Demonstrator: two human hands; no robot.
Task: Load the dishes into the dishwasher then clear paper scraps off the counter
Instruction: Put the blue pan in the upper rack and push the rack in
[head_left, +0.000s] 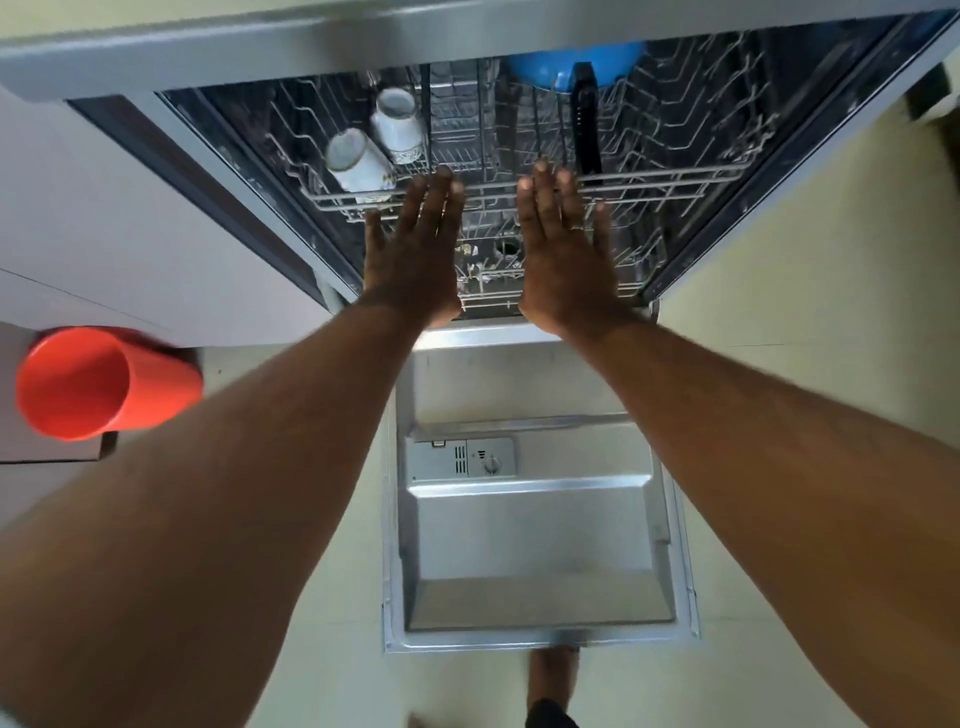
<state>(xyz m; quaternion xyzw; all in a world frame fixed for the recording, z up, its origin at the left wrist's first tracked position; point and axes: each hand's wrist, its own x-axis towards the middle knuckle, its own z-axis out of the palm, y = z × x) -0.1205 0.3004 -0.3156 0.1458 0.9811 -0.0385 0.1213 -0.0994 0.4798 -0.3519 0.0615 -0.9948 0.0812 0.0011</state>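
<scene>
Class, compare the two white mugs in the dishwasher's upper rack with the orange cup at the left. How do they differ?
The two white mugs sit loaded in the upper rack; the orange cup lies outside it on a surface at the left.
The mugs are white with a patterned band; the cup is plain orange.
The cup looks larger, though it is nearer the camera.
All lie tilted, openings toward the camera.

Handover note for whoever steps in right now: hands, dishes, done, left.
Left hand and right hand: both open, flat against the front of the upper rack, holding nothing.
Rack holds two white mugs, a blue bowl and a black utensil.
Dishwasher door is down.
An orange cup lies on its side on the counter at left, not loaded.
Left: load it, close up, clear paper scraps (none in view).
</scene>
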